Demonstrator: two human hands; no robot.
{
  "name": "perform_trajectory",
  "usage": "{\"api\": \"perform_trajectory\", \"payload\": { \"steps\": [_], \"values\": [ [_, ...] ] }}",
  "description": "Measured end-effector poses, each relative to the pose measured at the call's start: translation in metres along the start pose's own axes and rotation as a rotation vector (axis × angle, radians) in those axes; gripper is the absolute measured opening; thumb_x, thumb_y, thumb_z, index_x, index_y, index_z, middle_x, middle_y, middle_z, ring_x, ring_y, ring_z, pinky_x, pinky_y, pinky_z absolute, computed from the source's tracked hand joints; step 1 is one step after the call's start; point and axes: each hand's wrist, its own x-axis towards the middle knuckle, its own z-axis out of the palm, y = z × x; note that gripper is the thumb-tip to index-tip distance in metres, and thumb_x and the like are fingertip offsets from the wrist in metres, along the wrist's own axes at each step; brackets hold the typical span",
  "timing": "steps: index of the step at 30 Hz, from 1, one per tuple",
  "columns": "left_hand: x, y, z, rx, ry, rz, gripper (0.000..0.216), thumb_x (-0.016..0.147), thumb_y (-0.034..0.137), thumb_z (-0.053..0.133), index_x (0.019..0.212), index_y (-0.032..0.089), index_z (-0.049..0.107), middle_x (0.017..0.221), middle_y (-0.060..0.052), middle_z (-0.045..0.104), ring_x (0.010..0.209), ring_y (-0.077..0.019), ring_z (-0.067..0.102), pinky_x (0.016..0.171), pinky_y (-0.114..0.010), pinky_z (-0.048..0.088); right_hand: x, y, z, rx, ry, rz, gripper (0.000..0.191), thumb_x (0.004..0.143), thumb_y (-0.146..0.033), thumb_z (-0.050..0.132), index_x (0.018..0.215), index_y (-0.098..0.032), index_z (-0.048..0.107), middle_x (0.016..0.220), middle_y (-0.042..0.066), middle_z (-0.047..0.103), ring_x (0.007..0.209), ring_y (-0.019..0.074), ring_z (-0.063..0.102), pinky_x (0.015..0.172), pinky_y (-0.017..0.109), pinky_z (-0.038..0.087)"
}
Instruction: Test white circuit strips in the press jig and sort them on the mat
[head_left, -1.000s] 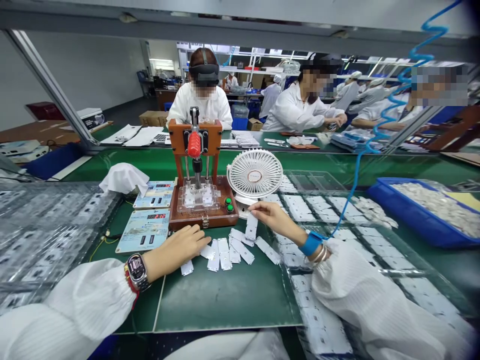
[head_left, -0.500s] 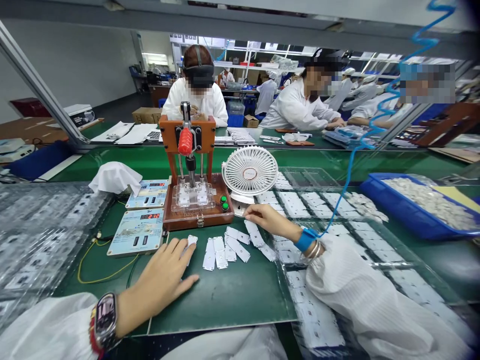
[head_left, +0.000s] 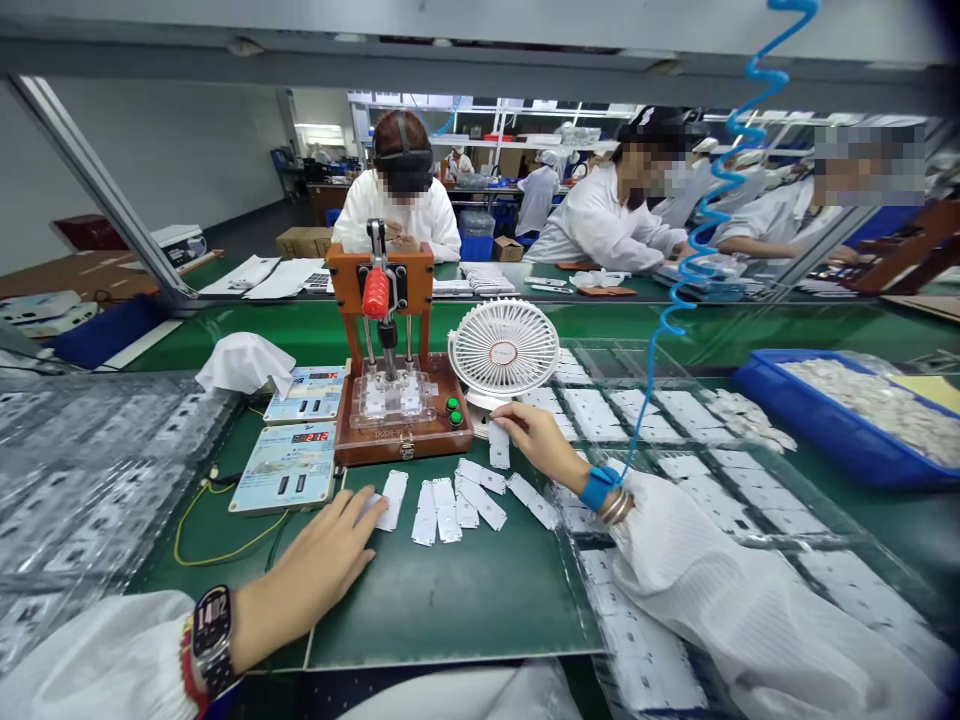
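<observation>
My right hand [head_left: 536,435] pinches the top edge of a small white flat plate [head_left: 499,448] just in front of the fan. My left hand [head_left: 330,540] lies palm down with its fingers stretched out. Its fingertips touch a white plate [head_left: 393,499] on the green mat [head_left: 442,610]; part of what lies under them is hidden. Between my hands several similar plates [head_left: 448,510] lie loosely side by side, some overlapping. One more plate [head_left: 532,500] rests at a slant below my right hand.
An orange-framed press [head_left: 382,300] with a red handle stands ahead, beside a white fan [head_left: 504,350] and two display boxes [head_left: 281,470]. Clear trays of plates [head_left: 637,630] lie at right, more trays [head_left: 67,500] at left. A blue bin [head_left: 832,440] stands far right. A blue coiled cord [head_left: 652,370] reaches my right wrist.
My right hand has drawn one plate away from the one it lay against, and now holds it upright. My left fingers have shifted slightly, exposing more of the plate beside them. The view has shifted slightly.
</observation>
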Motion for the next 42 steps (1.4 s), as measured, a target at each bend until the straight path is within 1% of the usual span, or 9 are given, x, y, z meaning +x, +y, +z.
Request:
{"api": "perform_trajectory", "payload": {
  "steps": [5, 11, 19, 23, 28, 32, 36, 39, 42],
  "values": [
    [0.002, -0.010, 0.002, -0.144, 0.047, 0.130, 0.045, 0.091, 0.010, 0.044, 0.134, 0.023, 0.045, 0.140, -0.010, 0.045, 0.125, -0.0265, 0.043, 0.102, -0.043, 0.041, 0.001, 0.001, -0.001, 0.019, -0.027, 0.023, 0.024, 0.086, -0.038, 0.049, 0.088, -0.018, 0.062, 0.087, 0.009, 0.068, 0.078, 0.0224, 0.061, 0.069, 0.034, 0.047],
    [0.014, -0.015, 0.004, -0.221, 0.073, 0.192, 0.057, 0.090, 0.039, 0.055, 0.141, 0.021, 0.036, 0.151, -0.015, 0.028, 0.136, -0.0322, 0.029, 0.107, -0.052, 0.033, 0.001, -0.016, 0.003, -0.140, -0.253, -0.027, 0.020, 0.084, -0.035, 0.054, 0.087, -0.018, 0.064, 0.082, 0.008, 0.068, 0.071, 0.0218, 0.060, 0.061, 0.032, 0.045],
    [0.037, -0.007, 0.020, -0.302, 0.153, 0.168, 0.052, 0.091, 0.042, 0.054, 0.133, 0.013, 0.046, 0.143, -0.017, 0.040, 0.134, -0.0294, 0.032, 0.109, -0.048, 0.030, 0.055, -0.133, -0.011, -0.255, 0.426, -0.641, 0.020, 0.093, -0.029, 0.045, 0.105, -0.020, 0.059, 0.094, 0.008, 0.064, 0.080, 0.0195, 0.059, 0.071, 0.034, 0.049],
    [0.041, -0.006, 0.021, -0.417, 0.204, 0.136, 0.049, 0.089, 0.044, 0.056, 0.129, 0.016, 0.049, 0.138, -0.014, 0.045, 0.129, -0.0274, 0.038, 0.106, -0.044, 0.033, 0.100, -0.169, 0.002, -0.325, 0.400, -0.957, 0.032, 0.096, -0.039, 0.039, 0.114, -0.018, 0.055, 0.117, 0.012, 0.058, 0.113, 0.0253, 0.052, 0.094, 0.044, 0.044],
    [0.053, -0.003, 0.023, -0.620, 0.315, 0.062, 0.032, 0.092, 0.035, 0.051, 0.119, 0.018, 0.055, 0.120, -0.009, 0.058, 0.113, -0.0214, 0.050, 0.099, -0.037, 0.038, 0.129, -0.157, 0.024, -0.346, 0.325, -1.128, 0.041, 0.097, -0.048, 0.033, 0.109, -0.016, 0.056, 0.110, 0.014, 0.061, 0.108, 0.0255, 0.056, 0.094, 0.046, 0.045],
    [0.061, 0.001, 0.025, -0.752, 0.384, -0.034, 0.023, 0.093, 0.030, 0.049, 0.109, 0.018, 0.059, 0.108, -0.007, 0.063, 0.105, -0.0202, 0.054, 0.096, -0.035, 0.039, 0.140, -0.175, 0.019, -0.126, 0.440, -1.044, 0.044, 0.094, -0.058, 0.033, 0.102, -0.019, 0.054, 0.090, 0.008, 0.063, 0.085, 0.0195, 0.063, 0.078, 0.036, 0.052],
    [0.062, 0.002, 0.023, -0.840, 0.363, -0.078, 0.017, 0.090, 0.024, 0.051, 0.102, 0.018, 0.061, 0.105, -0.005, 0.065, 0.102, -0.0198, 0.057, 0.095, -0.035, 0.040, 0.184, -0.223, -0.003, 0.111, 0.357, -0.679, 0.039, 0.098, -0.050, 0.029, 0.100, -0.016, 0.048, 0.066, -0.003, 0.056, 0.050, 0.0081, 0.055, 0.052, 0.022, 0.048],
    [0.062, -0.001, 0.021, -0.937, 0.378, -0.085, 0.016, 0.089, 0.022, 0.052, 0.099, 0.017, 0.062, 0.103, -0.006, 0.066, 0.100, -0.0189, 0.059, 0.093, -0.032, 0.042, 0.226, -0.240, -0.020, -0.017, 0.343, -0.379, 0.025, 0.095, -0.037, 0.044, 0.088, -0.014, 0.052, 0.068, -0.003, 0.055, 0.057, 0.0074, 0.055, 0.062, 0.025, 0.052],
    [0.062, -0.005, 0.022, -1.025, 0.393, -0.087, 0.018, 0.088, 0.021, 0.052, 0.101, 0.015, 0.062, 0.105, -0.007, 0.065, 0.101, -0.0186, 0.060, 0.093, -0.030, 0.043, 0.228, -0.224, -0.032, -0.146, 0.431, -0.385, 0.011, 0.078, -0.012, 0.064, 0.073, -0.016, 0.056, 0.073, 0.000, 0.058, 0.070, 0.0113, 0.055, 0.082, 0.033, 0.050]
  ]
}}
